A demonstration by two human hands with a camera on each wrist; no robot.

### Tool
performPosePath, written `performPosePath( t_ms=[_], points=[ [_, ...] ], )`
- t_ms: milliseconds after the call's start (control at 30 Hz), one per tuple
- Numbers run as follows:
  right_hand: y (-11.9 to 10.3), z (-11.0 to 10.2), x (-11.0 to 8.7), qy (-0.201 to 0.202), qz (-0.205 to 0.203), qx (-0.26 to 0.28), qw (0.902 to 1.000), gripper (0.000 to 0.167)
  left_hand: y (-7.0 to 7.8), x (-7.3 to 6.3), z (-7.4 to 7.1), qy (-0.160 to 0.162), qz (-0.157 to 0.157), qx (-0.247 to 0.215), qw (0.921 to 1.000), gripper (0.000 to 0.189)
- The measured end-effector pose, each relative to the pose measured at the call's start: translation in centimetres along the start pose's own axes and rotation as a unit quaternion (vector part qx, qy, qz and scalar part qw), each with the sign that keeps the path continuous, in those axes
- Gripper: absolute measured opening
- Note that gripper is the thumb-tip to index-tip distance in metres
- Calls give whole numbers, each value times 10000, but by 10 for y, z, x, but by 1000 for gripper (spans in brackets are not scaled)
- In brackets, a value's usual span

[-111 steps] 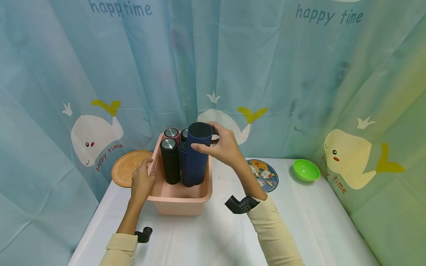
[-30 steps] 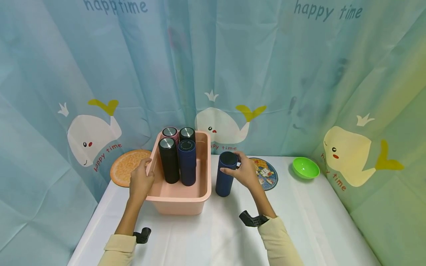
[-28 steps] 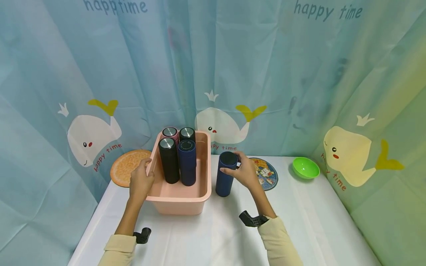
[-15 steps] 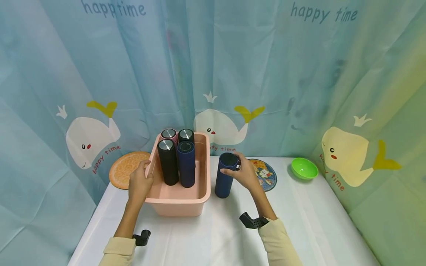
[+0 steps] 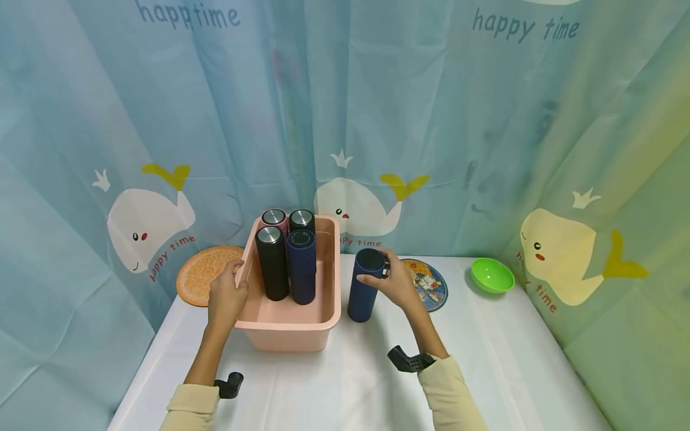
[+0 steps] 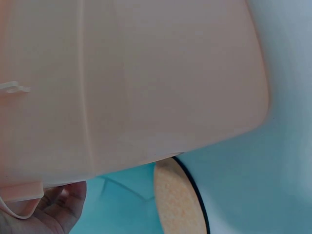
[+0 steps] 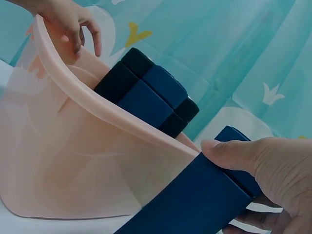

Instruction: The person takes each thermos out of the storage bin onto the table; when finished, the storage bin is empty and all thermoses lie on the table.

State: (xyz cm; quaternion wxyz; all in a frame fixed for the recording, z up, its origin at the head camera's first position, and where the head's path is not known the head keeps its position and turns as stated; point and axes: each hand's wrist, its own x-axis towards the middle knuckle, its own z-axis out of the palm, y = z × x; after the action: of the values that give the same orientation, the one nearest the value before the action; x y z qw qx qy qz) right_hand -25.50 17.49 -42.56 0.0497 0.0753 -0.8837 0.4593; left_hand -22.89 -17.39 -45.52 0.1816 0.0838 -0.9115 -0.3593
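My left hand grips the left rim of a pink plastic bin; in the left wrist view its fingers curl at the bin's edge. My right hand holds a dark blue thermos with a side handle near its top, thumb on the near side. This thermos stands upright on the table just right of the bin. Inside the bin stand a black thermos, another blue thermos, a pink thermos and a second dark thermos, grouped toward the left and back.
A round orange-slice mat lies left of the bin. Behind my right wrist is a round cartoon mat, and a green bowl sits at the back right. A whale-print curtain hangs along the table's back edge.
Since the oldest frame, my right hand has brought the blue thermos from above the bin rightward and down onto the table. Over the last second both hands have stayed nearly still.
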Motion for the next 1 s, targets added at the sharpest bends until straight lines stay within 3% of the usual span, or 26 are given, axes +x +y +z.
performPosePath(
  t_ms=[400,1000],
  points=[
    [-3,-3,0,-9,-29,-129,9999,82,3,3,-2,-53,24,-75,10000,46],
    [-6,1,2,5,-141,-222,9997,85,3,-2,-4,-76,-59,-74,9999,45]
  ],
)
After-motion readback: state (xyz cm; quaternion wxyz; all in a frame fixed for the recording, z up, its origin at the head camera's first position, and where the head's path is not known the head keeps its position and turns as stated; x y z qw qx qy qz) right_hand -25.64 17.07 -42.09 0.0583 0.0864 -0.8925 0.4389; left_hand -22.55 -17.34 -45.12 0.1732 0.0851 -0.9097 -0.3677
